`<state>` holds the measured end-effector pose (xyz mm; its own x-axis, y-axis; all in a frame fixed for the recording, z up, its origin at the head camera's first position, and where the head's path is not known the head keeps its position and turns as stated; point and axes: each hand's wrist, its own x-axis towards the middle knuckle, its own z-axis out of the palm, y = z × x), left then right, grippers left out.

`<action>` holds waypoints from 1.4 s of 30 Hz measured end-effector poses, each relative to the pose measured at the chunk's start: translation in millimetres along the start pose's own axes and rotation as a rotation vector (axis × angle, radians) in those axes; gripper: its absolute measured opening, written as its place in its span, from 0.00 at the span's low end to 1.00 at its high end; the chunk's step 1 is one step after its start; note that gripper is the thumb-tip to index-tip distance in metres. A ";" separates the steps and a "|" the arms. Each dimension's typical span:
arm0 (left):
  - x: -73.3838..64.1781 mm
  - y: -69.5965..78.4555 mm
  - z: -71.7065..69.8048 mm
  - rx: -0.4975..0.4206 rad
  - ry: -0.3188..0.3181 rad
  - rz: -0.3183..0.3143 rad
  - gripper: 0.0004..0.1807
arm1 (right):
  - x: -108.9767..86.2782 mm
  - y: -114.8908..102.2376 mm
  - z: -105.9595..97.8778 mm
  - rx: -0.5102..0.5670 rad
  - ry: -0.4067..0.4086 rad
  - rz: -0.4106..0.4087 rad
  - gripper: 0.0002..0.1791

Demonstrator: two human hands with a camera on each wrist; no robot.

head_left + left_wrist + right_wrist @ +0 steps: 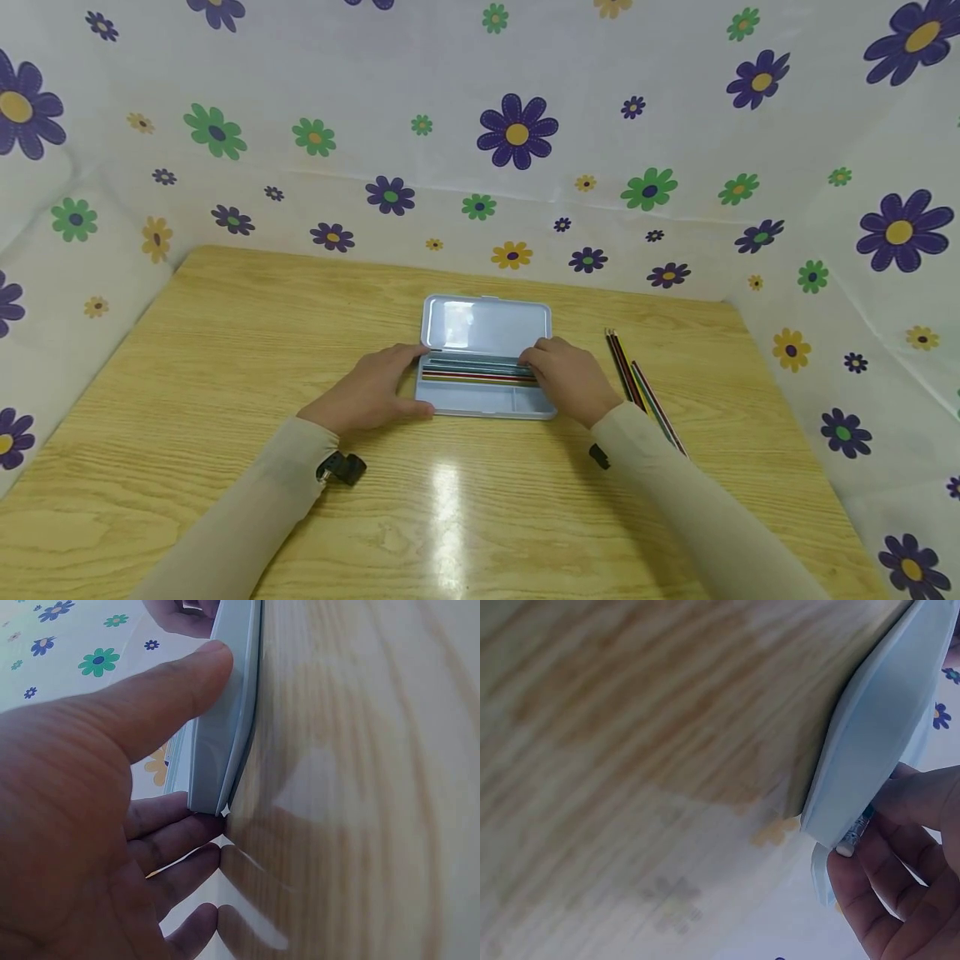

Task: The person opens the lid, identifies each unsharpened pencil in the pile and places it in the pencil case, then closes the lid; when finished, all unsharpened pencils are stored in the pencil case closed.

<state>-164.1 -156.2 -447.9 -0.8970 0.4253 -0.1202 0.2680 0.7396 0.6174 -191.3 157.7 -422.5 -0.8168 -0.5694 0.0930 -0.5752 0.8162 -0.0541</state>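
Observation:
A pale blue pencil case (pixel 467 402) lies on the table with its lid (pixel 487 321) raised at the back. Several pencils (pixel 476 374) lie side by side in its long compartment. My left hand (pixel 367 390) grips the left end, thumb at the front corner and fingers at the back one. At the right end, my right hand (pixel 572 379) pinches a silvery-teal pencil (pixel 857 830) by its white-tipped end, close against the case wall. The rest of that pencil is hidden in the right wrist view.
Several more pencils (pixel 633 371) lie loose on the wooden table (pixel 300 308), right of the case and partly behind the right sleeve. A flower-printed white sheet (pixel 442 158) stands around the table's back and sides.

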 end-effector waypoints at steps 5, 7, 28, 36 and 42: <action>-0.5 1.9 -1.6 -0.007 -0.004 -0.007 0.53 | 4.1 -3.4 -1.4 -0.008 -0.005 -0.019 0.09; -0.7 3.1 -2.3 -0.009 -0.005 -0.012 0.53 | 6.4 -5.8 -2.2 -0.003 -0.009 -0.024 0.09; 1.2 1.7 0.2 -0.011 -0.015 -0.019 0.54 | 2.2 -0.6 -5.7 0.052 -0.035 0.024 0.09; 2.3 1.0 0.5 -0.013 -0.009 -0.017 0.54 | -38.7 28.3 -22.3 0.066 0.032 0.029 0.11; 1.9 0.2 1.5 -0.004 -0.004 -0.020 0.54 | -86.2 67.1 -34.2 0.093 0.008 0.143 0.14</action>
<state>-165.3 -154.5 -449.2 -0.9008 0.4127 -0.1352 0.2490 0.7460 0.6177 -158.0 264.9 -400.2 -0.8904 -0.4470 0.0855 -0.4551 0.8762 -0.1587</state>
